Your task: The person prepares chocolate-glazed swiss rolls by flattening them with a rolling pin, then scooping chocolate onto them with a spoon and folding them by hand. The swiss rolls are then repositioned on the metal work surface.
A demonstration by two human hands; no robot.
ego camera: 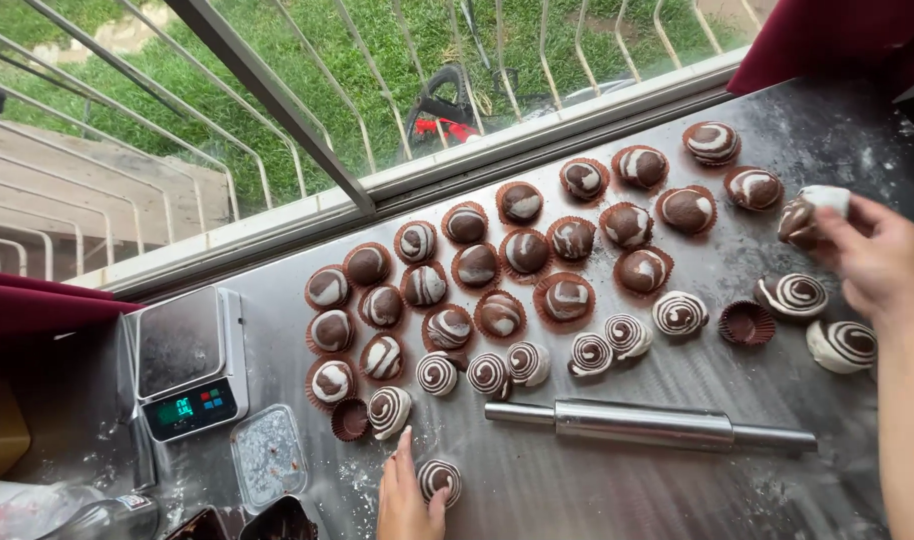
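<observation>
A swirled brown-and-white dough ball (812,215) is held up in the curled fingers (842,228) of the right hand (877,262), above the counter (617,480) at the far right, while another dough roll (439,480) is touched from the side by the left hand (407,495), whose fingers are spread loosely and closed on nothing. Many balls are already set in brown paper cups (522,250) in rows by the window. About nine swirled rolls (589,354) and two empty cups (747,323) are left bare near the metal rolling pin (647,424), so much looks done and some is left.
</observation>
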